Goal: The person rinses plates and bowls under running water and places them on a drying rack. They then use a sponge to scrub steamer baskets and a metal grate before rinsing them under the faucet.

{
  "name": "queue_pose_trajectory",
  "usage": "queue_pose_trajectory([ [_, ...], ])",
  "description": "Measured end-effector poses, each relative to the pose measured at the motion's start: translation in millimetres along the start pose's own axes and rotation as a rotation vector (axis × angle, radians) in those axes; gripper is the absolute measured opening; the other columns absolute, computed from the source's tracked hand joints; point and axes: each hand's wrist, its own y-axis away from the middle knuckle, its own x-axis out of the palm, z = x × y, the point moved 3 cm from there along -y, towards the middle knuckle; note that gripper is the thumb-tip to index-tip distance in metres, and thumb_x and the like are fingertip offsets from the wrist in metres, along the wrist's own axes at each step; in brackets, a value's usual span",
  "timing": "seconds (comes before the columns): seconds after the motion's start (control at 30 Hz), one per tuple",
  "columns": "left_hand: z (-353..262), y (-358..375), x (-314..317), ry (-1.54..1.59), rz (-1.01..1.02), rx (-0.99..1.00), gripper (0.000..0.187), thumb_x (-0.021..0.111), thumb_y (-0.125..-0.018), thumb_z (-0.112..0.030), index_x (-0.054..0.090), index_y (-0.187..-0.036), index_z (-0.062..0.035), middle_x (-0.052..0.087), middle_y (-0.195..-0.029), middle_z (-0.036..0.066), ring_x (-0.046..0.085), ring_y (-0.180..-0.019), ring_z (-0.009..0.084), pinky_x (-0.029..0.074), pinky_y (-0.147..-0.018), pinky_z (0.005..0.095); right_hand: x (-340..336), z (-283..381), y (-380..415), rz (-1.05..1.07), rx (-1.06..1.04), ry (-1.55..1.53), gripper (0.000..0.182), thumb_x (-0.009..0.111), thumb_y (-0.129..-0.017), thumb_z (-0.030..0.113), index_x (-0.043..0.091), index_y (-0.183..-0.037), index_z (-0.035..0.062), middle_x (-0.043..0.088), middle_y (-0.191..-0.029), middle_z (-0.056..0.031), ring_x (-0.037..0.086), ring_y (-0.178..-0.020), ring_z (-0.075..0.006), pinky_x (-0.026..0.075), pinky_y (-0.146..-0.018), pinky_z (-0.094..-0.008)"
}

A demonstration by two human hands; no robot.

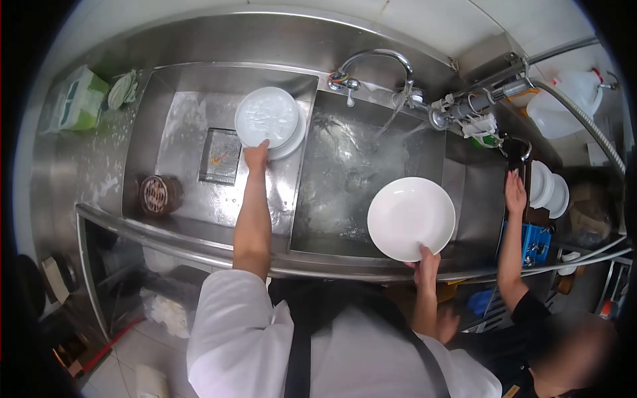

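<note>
My left hand [256,155] grips the near rim of a wet white plate [267,118], thumb on top and fingers mostly hidden. Another white plate [292,144] shows beneath it in the left basin. With my right hand [426,263] I hold a large, round white plate [411,217] by its near edge, tilted over the front of the middle basin. Below the big plate, water fills the middle basin [358,152], and a stream runs in from the curved faucet [378,54].
A drain basket [220,156] with orange scraps and a brown perforated cylinder [160,194] sit in the left basin. At right, a co-worker's hand [515,191] reaches near stacked white dishes [551,190] and a blue basket [535,243]. A metal rail [179,248] runs along the front.
</note>
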Motion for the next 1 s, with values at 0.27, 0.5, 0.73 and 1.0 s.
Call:
queue_pose_trajectory([
  [0.27, -16, 30, 28, 0.492, -0.172, -0.039, 0.065, 0.066, -0.075, -0.003, 0.037, -0.132, 0.0108, 0.049, -0.130, 0.027, 0.059, -0.110, 0.0366, 0.056, -0.085, 0.0455, 3, 6, 7, -0.040, -0.019, 0.017, 0.047, 0.050, -0.088, 0.011, 0.042, -0.132, -0.0026, 0.060, -0.115, -0.0192, 0.067, -0.092, -0.0292, 0.062, -0.056, -0.0378],
  [0.5, -16, 67, 8, 0.880, 0.353, -0.248, 0.052, 0.056, -0.082, 0.009, 0.041, -0.132, 0.0046, 0.053, -0.129, 0.019, 0.057, -0.114, 0.0344, 0.053, -0.095, 0.0471, -4, 10, 7, -0.019, -0.024, 0.089, 0.048, 0.052, -0.087, 0.013, 0.042, -0.132, -0.0044, 0.060, -0.115, -0.0195, 0.067, -0.092, -0.0294, 0.062, -0.055, -0.0379],
  [0.73, -54, 104, -3, 1.015, 0.618, -0.255, 0.048, 0.064, -0.081, 0.003, 0.048, -0.127, 0.0035, 0.057, -0.125, 0.016, 0.058, -0.115, 0.0289, 0.050, -0.099, 0.0447, 11, 20, 18, -0.044, -0.059, 0.102, 0.049, 0.052, -0.086, 0.013, 0.044, -0.132, -0.0030, 0.060, -0.115, -0.0192, 0.067, -0.091, -0.0291, 0.061, -0.056, -0.0376],
  [1.0, -131, 127, -17, 0.628, 0.703, 0.064, 0.055, 0.064, -0.072, 0.011, 0.050, -0.125, 0.0072, 0.060, -0.118, 0.017, 0.060, -0.109, 0.0307, 0.052, -0.094, 0.0410, 1, 1, 11, -0.082, -0.043, -0.054, 0.048, 0.051, -0.087, 0.012, 0.043, -0.131, -0.0045, 0.062, -0.111, -0.0190, 0.068, -0.087, -0.0295, 0.061, -0.054, -0.0367],
])
